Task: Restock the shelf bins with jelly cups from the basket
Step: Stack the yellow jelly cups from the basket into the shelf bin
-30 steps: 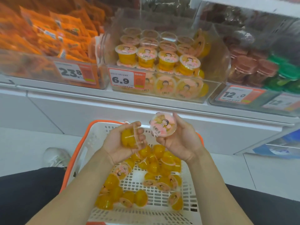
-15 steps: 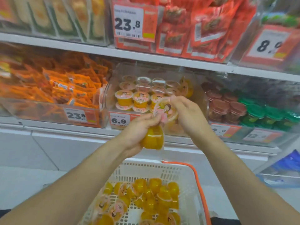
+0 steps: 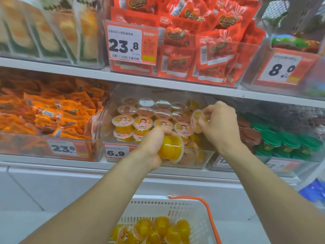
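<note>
Holding a yellow jelly cup (image 3: 170, 149) on its side, the left hand (image 3: 152, 147) wraps its fingers around it just in front of the clear bin (image 3: 202, 160) marked 6.9. The right hand (image 3: 219, 124) pinches a second jelly cup (image 3: 195, 120) with curled fingers, over the right side of the same bin. Rows of jelly cups (image 3: 142, 123) stand inside the bin. Down below, the white basket (image 3: 177, 207) with an orange handle has more yellow cups (image 3: 158, 229) in it.

The jelly cup bin (image 3: 193, 159) sits on the shelf (image 3: 52, 164); the basket (image 3: 175, 206) lies below it, before the shelf.
</note>
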Action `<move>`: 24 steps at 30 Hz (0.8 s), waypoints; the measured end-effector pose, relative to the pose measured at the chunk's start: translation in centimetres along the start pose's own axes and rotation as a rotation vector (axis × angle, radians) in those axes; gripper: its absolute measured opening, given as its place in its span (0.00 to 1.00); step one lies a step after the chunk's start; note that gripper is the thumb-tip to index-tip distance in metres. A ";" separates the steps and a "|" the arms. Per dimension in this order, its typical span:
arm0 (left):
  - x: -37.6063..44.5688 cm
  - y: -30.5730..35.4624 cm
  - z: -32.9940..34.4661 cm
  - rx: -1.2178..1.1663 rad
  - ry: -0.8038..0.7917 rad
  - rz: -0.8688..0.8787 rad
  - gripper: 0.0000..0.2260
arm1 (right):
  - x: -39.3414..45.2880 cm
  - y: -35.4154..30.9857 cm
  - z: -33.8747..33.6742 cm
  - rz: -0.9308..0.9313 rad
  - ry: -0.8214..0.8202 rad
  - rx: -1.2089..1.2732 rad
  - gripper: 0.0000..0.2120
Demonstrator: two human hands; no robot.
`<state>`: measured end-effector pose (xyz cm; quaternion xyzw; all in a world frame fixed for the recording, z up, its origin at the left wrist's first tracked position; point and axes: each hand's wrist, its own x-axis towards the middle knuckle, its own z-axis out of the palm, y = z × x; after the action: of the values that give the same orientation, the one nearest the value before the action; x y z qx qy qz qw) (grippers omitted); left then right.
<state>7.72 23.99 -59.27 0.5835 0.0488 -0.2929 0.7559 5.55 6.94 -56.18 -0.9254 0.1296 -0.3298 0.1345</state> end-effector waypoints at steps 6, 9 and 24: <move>0.9 -0.1 -0.4 -0.038 -0.009 -0.053 0.05 | 0.3 0.8 2.7 0.003 -0.046 -0.160 0.07; 1.0 0.0 -0.6 -0.060 -0.020 -0.055 0.06 | 0.5 0.9 3.2 0.008 -0.048 -0.181 0.06; 1.0 2.9 0.1 0.847 -0.025 0.427 0.09 | 1.0 0.9 3.0 -0.032 0.025 -0.139 0.04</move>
<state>9.92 23.90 -57.18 0.8337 -0.2052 -0.1322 0.4953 8.12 6.25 -58.15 -0.9301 0.1392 -0.3339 0.0632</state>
